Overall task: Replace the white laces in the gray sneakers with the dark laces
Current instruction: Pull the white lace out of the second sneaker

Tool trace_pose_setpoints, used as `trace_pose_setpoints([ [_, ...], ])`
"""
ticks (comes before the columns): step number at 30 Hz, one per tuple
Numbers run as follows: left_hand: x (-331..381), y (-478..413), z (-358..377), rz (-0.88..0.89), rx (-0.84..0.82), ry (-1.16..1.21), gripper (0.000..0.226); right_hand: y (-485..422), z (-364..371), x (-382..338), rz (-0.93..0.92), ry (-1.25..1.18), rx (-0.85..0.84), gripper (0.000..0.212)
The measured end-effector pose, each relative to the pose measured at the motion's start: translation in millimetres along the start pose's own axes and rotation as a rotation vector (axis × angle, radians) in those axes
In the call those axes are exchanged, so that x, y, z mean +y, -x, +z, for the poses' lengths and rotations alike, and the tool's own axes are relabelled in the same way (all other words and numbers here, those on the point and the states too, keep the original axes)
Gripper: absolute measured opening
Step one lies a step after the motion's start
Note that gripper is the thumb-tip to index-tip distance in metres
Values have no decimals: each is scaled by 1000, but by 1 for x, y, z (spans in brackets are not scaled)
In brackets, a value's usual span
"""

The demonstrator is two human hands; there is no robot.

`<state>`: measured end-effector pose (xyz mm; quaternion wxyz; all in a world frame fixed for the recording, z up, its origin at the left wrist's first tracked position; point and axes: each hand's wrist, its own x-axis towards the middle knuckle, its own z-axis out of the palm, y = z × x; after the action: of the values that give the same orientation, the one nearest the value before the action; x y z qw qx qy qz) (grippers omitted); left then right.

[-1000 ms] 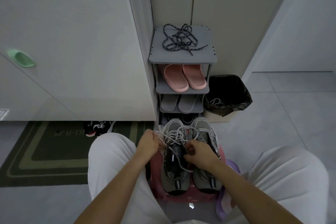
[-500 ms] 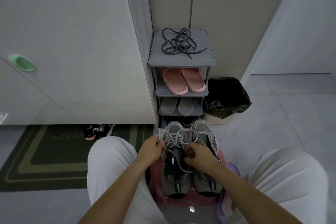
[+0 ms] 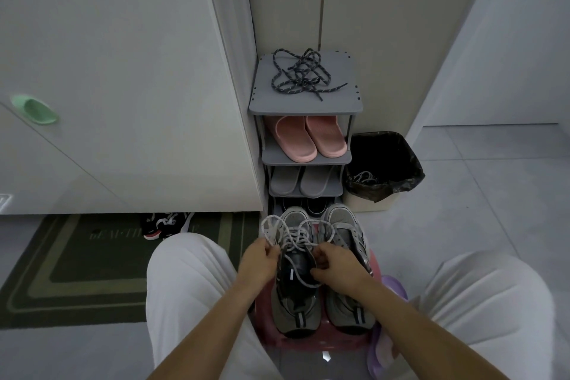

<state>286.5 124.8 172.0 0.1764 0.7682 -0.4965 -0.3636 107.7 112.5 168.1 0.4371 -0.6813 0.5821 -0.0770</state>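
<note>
Fingers (image 3: 273,252) of the left hand (image 3: 260,261) were clamped on the white lace (image 3: 296,236); the right hand (image 3: 334,271) pinched another run of it. Against half a second earlier, both hands remained at the left gray sneaker (image 3: 293,296), and the lace loops stood wider. The loops rose just beyond the fingers. The dark laces (image 3: 300,75) lay well apart on the top shelf (image 3: 345,102).

Two gray sneakers (image 3: 294,308), four slippers (image 3: 296,142) — one bin (image 3: 404,182), one mat (image 3: 77,271).
</note>
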Motion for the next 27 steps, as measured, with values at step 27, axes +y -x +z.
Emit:
trace_pose_setpoints([
  [27, 3, -8, -10, -71, -101, 145, 23, 0, 1, 2, -22, -2, 19, 26],
])
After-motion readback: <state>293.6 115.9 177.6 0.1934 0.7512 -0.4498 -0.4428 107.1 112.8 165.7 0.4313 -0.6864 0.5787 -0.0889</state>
